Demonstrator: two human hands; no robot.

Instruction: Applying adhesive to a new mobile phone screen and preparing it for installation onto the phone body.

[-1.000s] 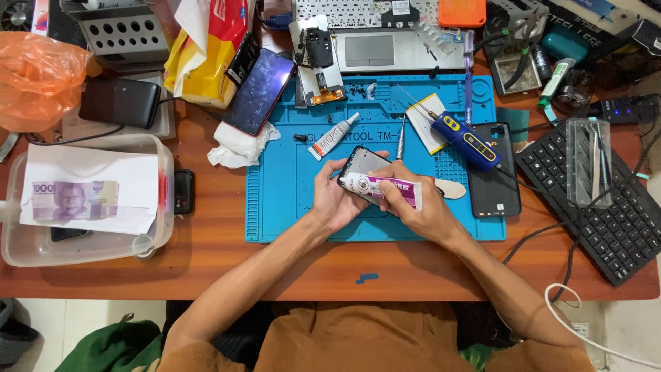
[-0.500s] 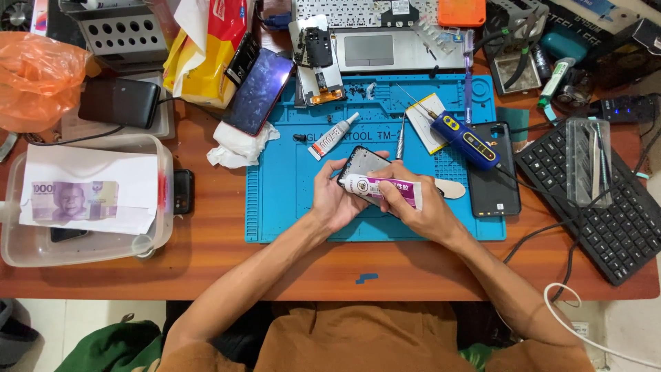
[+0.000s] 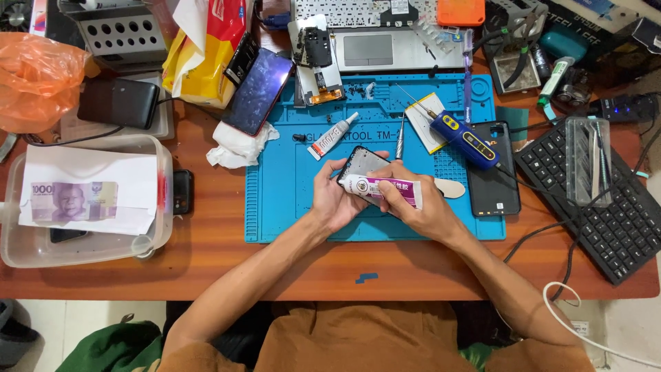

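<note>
**Glue tube at the phone frame, over the blue mat**

Your right hand (image 3: 420,210) is wrapped around a white and purple glue tube (image 3: 382,191), its tip lying against the dark phone frame (image 3: 363,164) that your left hand (image 3: 335,200) cups from below, fingers curled around its edge. Both hands meet over the middle of the blue work mat (image 3: 289,200).

The mat lies on a brown wooden desk (image 3: 206,255). On the mat, a smaller white tube (image 3: 332,136) lies just up and to the left of the frame, a thin screwdriver (image 3: 399,141) stands beside it, and a blue electric screwdriver (image 3: 463,140) rests to the right, next to a black phone back (image 3: 493,172). A crumpled white tissue (image 3: 237,145) overlaps the mat's left edge, with a dark phone (image 3: 258,89) leaning above it.

A black keyboard (image 3: 599,207) fills the right side, with a clear plastic case (image 3: 587,160) lying on its keys. On the left, a clear plastic tub (image 3: 160,227) holds white paper (image 3: 96,172) and a purple banknote (image 3: 74,201). An orange plastic bag (image 3: 34,83) sits at the far left corner.
</note>
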